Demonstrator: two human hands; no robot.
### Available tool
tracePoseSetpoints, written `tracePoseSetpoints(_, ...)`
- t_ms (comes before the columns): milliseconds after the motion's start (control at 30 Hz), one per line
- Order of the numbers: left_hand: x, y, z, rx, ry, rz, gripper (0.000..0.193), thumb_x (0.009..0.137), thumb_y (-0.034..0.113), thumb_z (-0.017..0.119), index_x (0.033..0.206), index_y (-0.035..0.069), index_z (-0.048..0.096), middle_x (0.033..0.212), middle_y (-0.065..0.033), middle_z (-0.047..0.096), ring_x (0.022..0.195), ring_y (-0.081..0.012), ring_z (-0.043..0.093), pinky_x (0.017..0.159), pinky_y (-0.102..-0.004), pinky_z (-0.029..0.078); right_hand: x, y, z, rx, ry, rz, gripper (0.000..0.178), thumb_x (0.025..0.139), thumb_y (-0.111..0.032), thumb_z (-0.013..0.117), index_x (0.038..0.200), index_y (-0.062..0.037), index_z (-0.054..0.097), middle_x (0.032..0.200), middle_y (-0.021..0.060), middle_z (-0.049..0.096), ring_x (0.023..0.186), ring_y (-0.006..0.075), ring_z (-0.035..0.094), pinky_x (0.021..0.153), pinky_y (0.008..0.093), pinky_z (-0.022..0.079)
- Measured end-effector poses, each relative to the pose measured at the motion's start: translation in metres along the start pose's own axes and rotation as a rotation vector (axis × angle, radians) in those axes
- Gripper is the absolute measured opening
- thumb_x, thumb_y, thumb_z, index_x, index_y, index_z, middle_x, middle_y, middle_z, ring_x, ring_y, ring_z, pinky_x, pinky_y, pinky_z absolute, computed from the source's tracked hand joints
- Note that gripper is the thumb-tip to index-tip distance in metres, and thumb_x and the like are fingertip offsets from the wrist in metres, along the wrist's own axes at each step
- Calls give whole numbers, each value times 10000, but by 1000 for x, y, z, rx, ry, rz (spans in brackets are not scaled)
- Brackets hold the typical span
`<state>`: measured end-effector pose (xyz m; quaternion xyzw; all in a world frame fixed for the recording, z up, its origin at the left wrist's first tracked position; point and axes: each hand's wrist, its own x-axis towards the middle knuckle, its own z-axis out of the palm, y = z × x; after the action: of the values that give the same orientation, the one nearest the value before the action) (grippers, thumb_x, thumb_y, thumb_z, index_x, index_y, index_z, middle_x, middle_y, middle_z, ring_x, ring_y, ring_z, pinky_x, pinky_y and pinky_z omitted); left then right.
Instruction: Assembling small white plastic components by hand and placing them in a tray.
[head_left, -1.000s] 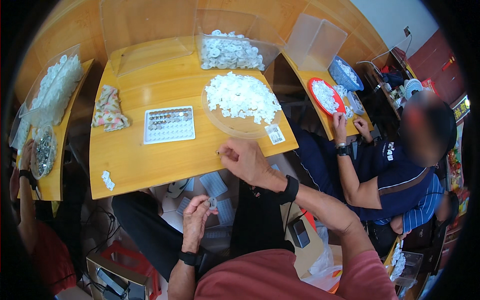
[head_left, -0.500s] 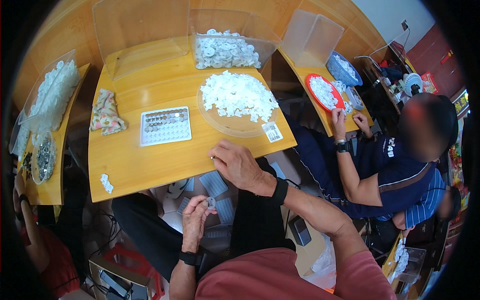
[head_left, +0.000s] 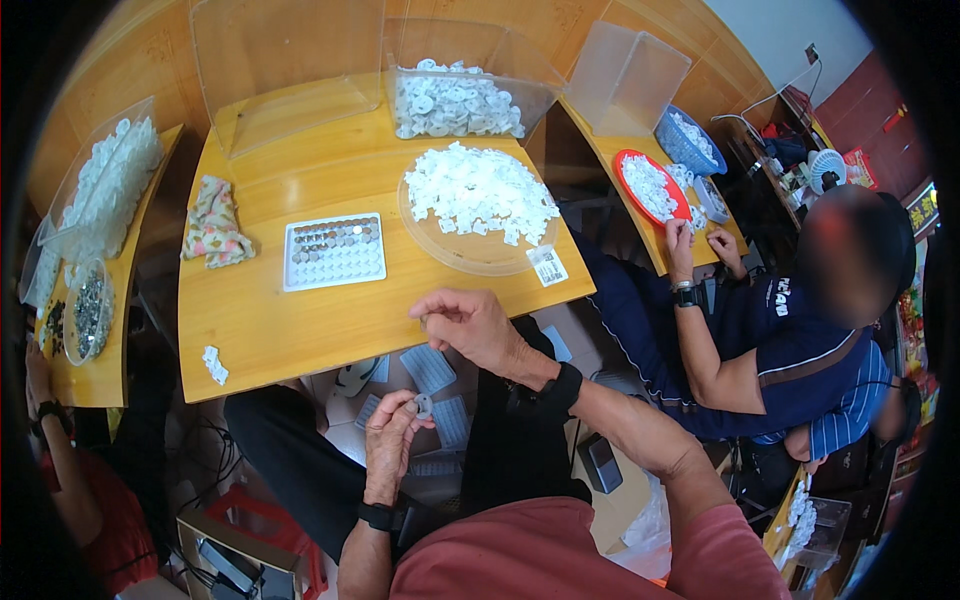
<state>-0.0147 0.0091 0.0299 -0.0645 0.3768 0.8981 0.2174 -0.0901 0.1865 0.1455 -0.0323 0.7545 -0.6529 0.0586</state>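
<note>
My left hand (head_left: pixel 388 440) is raised in front of the table's near edge, closed on a translucent round plastic piece (head_left: pixel 424 407) held between thumb and fingertips. Above the near edge, my right hand (head_left: pixel 480 328) pinches a small roundish thing (head_left: pixel 424 321), too small to make out clearly. Beyond the hands lies a white tray (head_left: pixel 300 285) with rows of small round metal discs (head_left: pixel 335 232) in its far rows; its near rows show bare hollows. To the right of it, a heap of small white plastic pieces (head_left: pixel 480 190) covers a round, clear shallow lid (head_left: pixel 440 255).
A clear bin (head_left: pixel 455 55) of round white parts stands at the back. A patterned cloth bundle (head_left: pixel 215 225) and a few white pieces (head_left: pixel 214 365) lie at the table's left. Co-workers sit on both sides; one (head_left: pixel 760 330) works by a red plate (head_left: pixel 665 214).
My right hand has shifted slightly left and toward me, still pinching the small thing. My left hand stays in place with the plastic piece.
</note>
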Motion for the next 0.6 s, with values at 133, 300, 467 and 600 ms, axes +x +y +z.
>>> tracePoseSetpoints(133,1,-3,-2,6,6,-4,153,902,73,537,1025,-10,573,884,-90,609,751,-182,624,690,-314,542,2,2,-3,69,-13,76,199,851,-19,561,1034,34,620,758,24,609,662,44,570,621,196,507)
tracePoseSetpoints(300,1,-4,-3,26,4,0,167,906,106,538,1032,-3,558,888,-103,609,758,-196,626,686,-328,546,-1,10,5,49,30,-67,201,780,-9,615,970,54,637,733,46,634,651,50,576,585,191,494)
tracePoseSetpoints(467,0,-3,-4,-39,7,-10,189,908,130,537,1047,3,543,895,-116,610,757,-202,616,707,-337,533,-12,9,13,-182,79,-152,186,822,17,575,1000,47,619,741,27,615,661,51,582,601,184,479)
tracePoseSetpoints(600,1,-3,-7,-88,2,-7,212,908,148,537,1059,0,527,909,-121,609,772,-203,609,720,-339,524,-47,0,25,-45,3,-78,146,858,-14,575,984,42,619,732,30,618,641,53,587,575,187,476)
